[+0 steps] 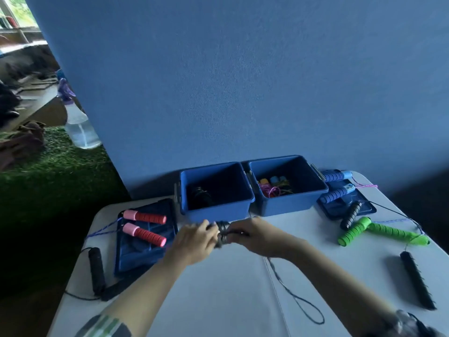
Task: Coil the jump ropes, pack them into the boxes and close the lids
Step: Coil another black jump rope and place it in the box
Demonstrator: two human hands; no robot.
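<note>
Left hand: my fingers curl round the dark rope bundle, gripping it so the coils cannot spring loose.
Right hand: clamped on the other side of the bundle, pinching the cord, I judge, to feed the next turn.
Loose tail: the uncoiled cord trails over the white worktop toward me, ending in a loop.
Left box: open, something dark inside; just behind my hands, so the drop should be short.
Right box: open, holding coloured ropes.
Lids: the left lid carries the red-handled rope; the right lid lies under blue handles.
Still unpacked: the green handles wait at my right.
</note>
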